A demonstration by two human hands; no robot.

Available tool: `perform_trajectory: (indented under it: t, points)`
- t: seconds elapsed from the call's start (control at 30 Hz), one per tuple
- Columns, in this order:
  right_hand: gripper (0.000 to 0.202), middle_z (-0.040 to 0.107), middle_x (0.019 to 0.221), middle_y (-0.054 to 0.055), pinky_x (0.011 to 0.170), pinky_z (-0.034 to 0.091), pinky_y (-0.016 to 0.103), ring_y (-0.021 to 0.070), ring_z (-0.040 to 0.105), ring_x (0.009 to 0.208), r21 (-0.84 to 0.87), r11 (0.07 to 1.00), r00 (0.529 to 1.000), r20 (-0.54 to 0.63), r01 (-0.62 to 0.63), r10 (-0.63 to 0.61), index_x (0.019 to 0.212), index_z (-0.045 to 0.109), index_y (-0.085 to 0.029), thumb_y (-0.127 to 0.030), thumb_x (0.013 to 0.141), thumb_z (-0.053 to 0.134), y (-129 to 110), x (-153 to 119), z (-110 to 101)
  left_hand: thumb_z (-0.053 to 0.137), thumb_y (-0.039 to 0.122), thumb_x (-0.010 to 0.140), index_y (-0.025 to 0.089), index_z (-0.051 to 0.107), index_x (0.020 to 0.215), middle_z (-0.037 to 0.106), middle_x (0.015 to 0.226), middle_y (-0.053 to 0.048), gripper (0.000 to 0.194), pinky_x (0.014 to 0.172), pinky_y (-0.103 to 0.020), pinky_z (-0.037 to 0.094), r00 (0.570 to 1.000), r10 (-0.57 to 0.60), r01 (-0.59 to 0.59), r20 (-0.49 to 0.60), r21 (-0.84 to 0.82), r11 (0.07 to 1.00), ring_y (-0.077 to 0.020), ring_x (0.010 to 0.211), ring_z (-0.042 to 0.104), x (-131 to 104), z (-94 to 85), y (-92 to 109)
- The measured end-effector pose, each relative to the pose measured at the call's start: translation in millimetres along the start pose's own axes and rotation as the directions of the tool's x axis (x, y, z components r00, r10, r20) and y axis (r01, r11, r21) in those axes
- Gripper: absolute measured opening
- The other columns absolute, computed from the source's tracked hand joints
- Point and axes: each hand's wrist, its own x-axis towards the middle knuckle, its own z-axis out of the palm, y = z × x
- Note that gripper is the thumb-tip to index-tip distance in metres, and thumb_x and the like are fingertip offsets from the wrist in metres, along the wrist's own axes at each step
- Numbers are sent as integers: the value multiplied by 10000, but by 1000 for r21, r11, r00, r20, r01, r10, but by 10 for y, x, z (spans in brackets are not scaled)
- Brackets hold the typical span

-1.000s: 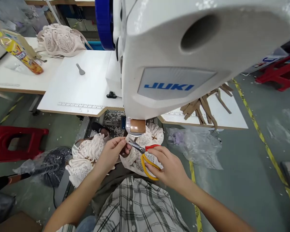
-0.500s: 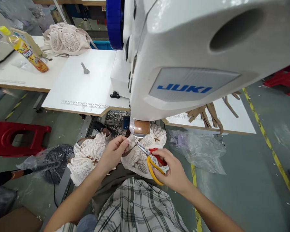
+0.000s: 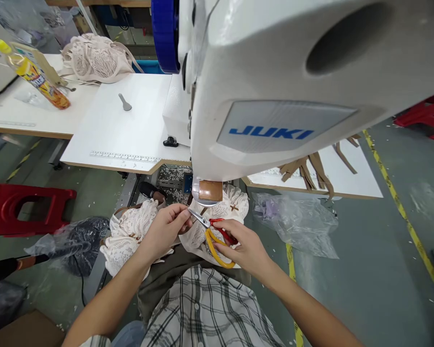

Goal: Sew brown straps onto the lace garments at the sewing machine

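Observation:
My right hand (image 3: 240, 243) grips scissors (image 3: 211, 236) with one yellow and one red handle; their blades look nearly closed and point up-left. The blade tips reach the fingertips of my left hand (image 3: 168, 229), which is pinched; what lies between its fingers is too small to make out. White lace garments with small brown bows lie below the machine head, one pile (image 3: 125, 241) left of my left hand and another (image 3: 235, 200) behind the scissors. The sewing machine (image 3: 275, 91) marked JUKI hangs over the hands.
The white table (image 3: 126, 130) at the left bears a grey spoon-shaped piece (image 3: 125, 103), a yellow-capped bottle (image 3: 36, 77) and a beige lace bundle (image 3: 96, 58). Brown strips (image 3: 305, 171) lie at the right. A red stool (image 3: 25, 207) and a clear plastic bag (image 3: 296, 221) are lower down.
My right hand has moved left with the scissors, bringing the tips to my left fingertips. The pale fabric edge that showed at my left fingertips no longer shows clearly.

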Motion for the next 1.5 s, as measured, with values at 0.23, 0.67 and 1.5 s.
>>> perform_trajectory:
  t: [0.23, 0.67, 1.5]
  points:
    - [264, 702, 1027, 56, 723, 562, 306, 200, 679, 852, -61, 997, 997, -63, -37, 33, 1171, 624, -276, -323, 912, 602, 67, -183, -87, 553, 408, 892, 165, 614, 758, 614, 720, -20, 284, 582, -239, 406, 995, 59, -51, -82, 89, 995, -123, 631, 510, 10, -33, 50]
    - [358, 680, 1128, 153, 795, 501, 401, 310, 646, 963, -484, 831, 936, -333, -273, 114, 1147, 649, -145, -377, 891, 560, 815, 1034, -1411, 402, 304, 963, 229, 588, 1179, 727, 1026, -53, 295, 728, -267, 523, 985, 114, -169, 127, 631, 757, -202, 929, 688, 49, -256, 290]
    - [181, 602, 678, -13, 533, 393, 228, 115, 516, 571, 418, 903, 927, -288, -103, 239, 846, 560, -194, -367, 855, 615, -422, 808, -516, 468, 339, 989, 193, 657, 1016, 637, 648, 33, 240, 554, -232, 377, 811, 578, -326, -91, 750, 575, -120, 577, 574, -8, 467, 357]
